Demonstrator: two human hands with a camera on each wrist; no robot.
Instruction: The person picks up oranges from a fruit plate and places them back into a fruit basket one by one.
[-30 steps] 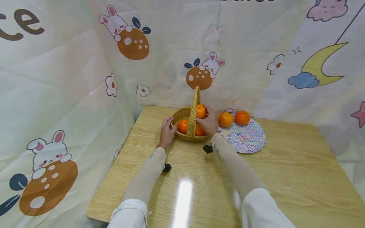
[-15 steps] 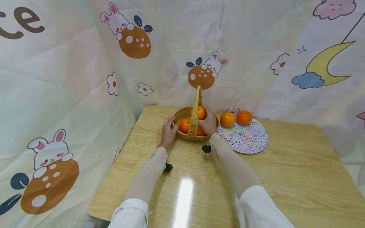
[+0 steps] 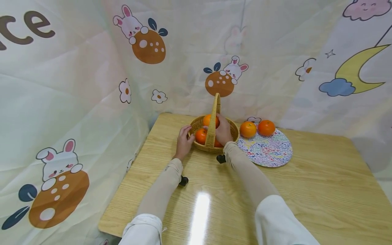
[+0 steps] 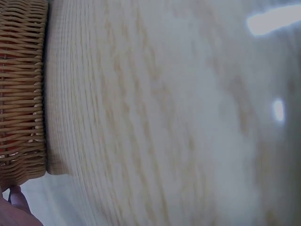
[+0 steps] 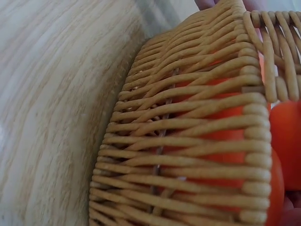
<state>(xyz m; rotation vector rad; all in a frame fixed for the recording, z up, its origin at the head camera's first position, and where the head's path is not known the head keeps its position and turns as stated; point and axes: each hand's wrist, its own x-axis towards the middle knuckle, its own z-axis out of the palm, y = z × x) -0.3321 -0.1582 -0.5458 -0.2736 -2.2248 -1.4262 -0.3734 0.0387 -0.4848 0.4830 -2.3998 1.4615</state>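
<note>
The right hand grips an orange, the left hand the basket — snagging the handle could tip it.

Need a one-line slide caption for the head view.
Right hand holding an orange inside the wicker basket, left hand at its rim, two more oranges on the patterned plate alongside.
</note>
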